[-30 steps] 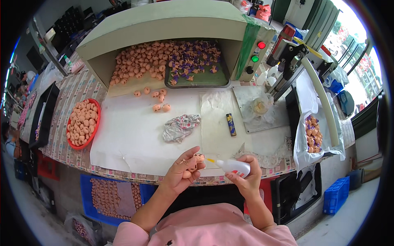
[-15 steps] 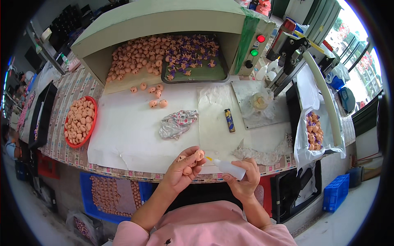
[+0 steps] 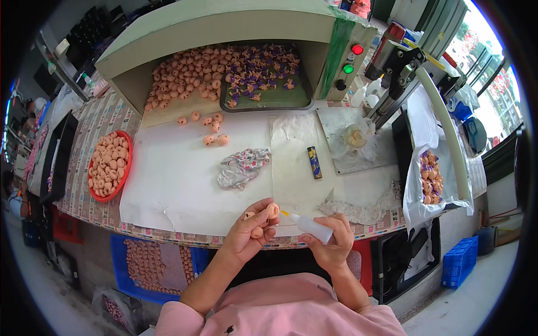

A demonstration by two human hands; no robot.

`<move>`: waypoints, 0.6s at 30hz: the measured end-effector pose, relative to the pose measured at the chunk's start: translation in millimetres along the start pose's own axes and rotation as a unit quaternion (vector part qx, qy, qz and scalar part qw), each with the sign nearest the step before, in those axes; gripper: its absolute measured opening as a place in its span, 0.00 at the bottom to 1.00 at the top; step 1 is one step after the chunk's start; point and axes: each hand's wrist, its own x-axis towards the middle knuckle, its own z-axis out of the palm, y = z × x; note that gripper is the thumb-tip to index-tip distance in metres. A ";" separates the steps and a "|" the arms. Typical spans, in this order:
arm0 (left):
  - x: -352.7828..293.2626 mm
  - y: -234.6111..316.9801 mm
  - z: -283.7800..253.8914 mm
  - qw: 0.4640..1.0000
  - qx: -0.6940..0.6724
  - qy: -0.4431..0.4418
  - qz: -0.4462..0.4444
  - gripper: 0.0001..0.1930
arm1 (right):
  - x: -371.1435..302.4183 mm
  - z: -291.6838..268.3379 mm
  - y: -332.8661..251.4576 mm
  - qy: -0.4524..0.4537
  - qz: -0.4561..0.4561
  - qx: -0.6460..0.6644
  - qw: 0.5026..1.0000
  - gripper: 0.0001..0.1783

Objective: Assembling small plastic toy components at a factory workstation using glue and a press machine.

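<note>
Near the table's front edge, my left hand is closed round several small peach doll heads. One doll head is pinched at its fingertips, facing right. My right hand grips a white squeeze bottle, tilted with its thin yellow nozzle pointing at that head. The nozzle tip is very close to the head; whether they touch I cannot tell. Beyond my hands lie a crumpled floral wrap and a dark blue and gold stick-shaped item. A few loose doll heads rest farther back.
A hooded machine at the back shelters piled heads and a dark tray of small purple-and-peach figures. A red basket of heads stands left. A metal press and a lined box of parts stand right.
My right hand and the squeeze bottle have shifted very slightly left. My left hand still holds the doll heads in nearly the same place.
</note>
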 end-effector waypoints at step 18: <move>2.5 -8.4 6.2 0.999 -0.007 -0.009 0.032 0.16 | -5.8 -12.4 -2.7 -0.003 -0.010 0.009 1.000 0.22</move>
